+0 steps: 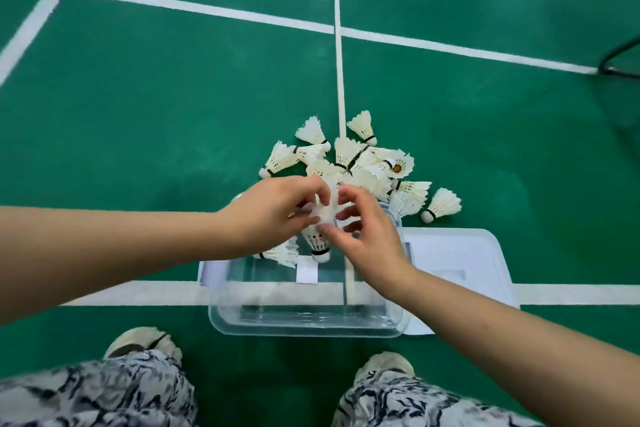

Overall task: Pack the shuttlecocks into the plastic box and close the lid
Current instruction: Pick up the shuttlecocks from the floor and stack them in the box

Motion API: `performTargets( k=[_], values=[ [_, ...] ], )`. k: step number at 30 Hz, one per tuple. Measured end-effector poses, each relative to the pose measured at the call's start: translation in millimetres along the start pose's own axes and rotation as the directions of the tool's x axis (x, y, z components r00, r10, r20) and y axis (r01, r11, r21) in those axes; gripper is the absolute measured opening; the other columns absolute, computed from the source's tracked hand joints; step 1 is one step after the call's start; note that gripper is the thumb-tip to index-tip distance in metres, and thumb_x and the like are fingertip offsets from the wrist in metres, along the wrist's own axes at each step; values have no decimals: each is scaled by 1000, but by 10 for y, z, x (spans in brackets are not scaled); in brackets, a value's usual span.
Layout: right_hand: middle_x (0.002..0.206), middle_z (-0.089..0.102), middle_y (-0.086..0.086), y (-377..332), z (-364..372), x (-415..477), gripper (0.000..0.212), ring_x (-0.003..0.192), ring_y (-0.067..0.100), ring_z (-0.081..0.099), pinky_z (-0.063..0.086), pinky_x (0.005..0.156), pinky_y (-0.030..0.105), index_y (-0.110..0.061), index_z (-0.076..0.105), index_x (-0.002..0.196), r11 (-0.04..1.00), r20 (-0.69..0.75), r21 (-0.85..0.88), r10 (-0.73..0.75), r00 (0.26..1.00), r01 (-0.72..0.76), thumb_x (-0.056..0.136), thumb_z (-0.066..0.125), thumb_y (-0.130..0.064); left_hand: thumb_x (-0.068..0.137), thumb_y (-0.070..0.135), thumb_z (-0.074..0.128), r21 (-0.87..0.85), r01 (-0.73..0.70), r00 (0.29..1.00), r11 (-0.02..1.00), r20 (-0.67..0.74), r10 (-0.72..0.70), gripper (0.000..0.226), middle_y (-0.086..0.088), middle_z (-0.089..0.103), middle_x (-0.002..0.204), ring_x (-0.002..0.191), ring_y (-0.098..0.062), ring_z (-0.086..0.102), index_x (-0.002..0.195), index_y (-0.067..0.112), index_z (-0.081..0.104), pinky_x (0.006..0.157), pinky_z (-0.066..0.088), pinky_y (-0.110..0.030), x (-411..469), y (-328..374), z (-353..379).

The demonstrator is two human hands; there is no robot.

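Note:
Several white feather shuttlecocks [360, 163] lie in a heap on the green court floor beyond a clear plastic box [308, 326]. The box stands open with its translucent lid [460, 253] flat on the floor to its right. Above the box's far end, my left hand [273, 211] and my right hand [367, 236] meet around a shuttlecock [318, 239], which hangs cork down between their fingers. A second shuttlecock [284, 251] shows under my left hand, at the box's far edge. The rest of the box looks empty.
White court lines [341, 80] cross the green floor under and beyond the box. A black metal frame [620, 59] stands at the far right. My two shoes [145, 340] and patterned trouser legs are just in front of the box.

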State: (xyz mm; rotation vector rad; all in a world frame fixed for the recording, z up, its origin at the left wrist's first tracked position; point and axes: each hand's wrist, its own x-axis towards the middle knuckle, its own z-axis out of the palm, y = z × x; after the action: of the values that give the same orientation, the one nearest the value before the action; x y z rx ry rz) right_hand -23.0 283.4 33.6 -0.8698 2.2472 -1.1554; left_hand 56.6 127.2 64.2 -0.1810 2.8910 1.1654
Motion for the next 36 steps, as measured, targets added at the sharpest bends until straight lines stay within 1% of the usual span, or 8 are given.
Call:
performTargets(
  k=[5,8,12,17,19,24,29,36],
  values=[
    [92,50,-23,112,-139,-36,21,87,-3,52,46,73,16,-29,52,91,999,5,-12,-33,999,33,81,71,-26,84,18,62,-47,27,1000,999,-5,-27,12,12,47,64,62,-3,46,93,21,54,69,45,-32,7,56,107],
    [93,46,-26,154,-184,-56,26,87,-7,49,44,76,15,-28,54,100,998,44,-38,-47,998,49,80,71,-27,83,16,63,-92,40,999,995,-17,-41,16,11,51,67,67,-5,50,88,27,53,65,42,-23,16,72,141],
    [90,46,-14,180,-213,-41,17,85,5,50,43,76,19,-22,55,85,999,92,-48,-22,995,27,79,71,-26,84,16,62,-70,44,999,997,34,-42,13,10,55,73,73,-4,52,87,26,54,62,39,-6,21,118,171],
    [80,47,-13,232,-198,-82,13,72,-4,45,35,65,7,-16,63,78,994,229,-108,7,973,18,79,72,-24,85,14,61,-42,11,999,999,-50,-13,10,-7,63,83,76,-23,56,91,19,55,66,42,-22,67,35,30],
    [75,47,-15,284,-137,-106,12,69,-4,44,35,63,9,-14,65,79,988,277,-156,42,960,2,82,70,-24,85,16,60,-17,37,989,999,-142,-39,11,-4,61,81,75,-25,56,96,15,57,65,40,-18,126,-43,-69],
    [63,54,-8,460,-8,-10,23,60,9,48,39,58,24,-22,56,63,953,141,-103,297,945,-284,85,63,-20,87,17,59,-11,92,977,996,-191,-92,12,-2,60,82,77,-27,56,98,16,56,71,43,-29,103,-194,-141],
    [68,61,-3,607,192,203,25,72,24,63,53,72,37,-24,58,63,897,94,-64,441,892,-437,87,62,-22,87,16,58,23,59,988,998,-146,-55,14,1,60,87,83,-25,61,100,14,57,79,51,-40,2,-297,-136],
    [65,56,3,699,571,322,22,56,14,57,46,47,20,-15,55,68,749,290,160,587,756,-643,89,59,-10,80,31,50,24,97,983,995,-161,-92,26,5,58,86,81,-21,59,100,16,57,76,46,-31,-26,-460,-213]
  ],
)
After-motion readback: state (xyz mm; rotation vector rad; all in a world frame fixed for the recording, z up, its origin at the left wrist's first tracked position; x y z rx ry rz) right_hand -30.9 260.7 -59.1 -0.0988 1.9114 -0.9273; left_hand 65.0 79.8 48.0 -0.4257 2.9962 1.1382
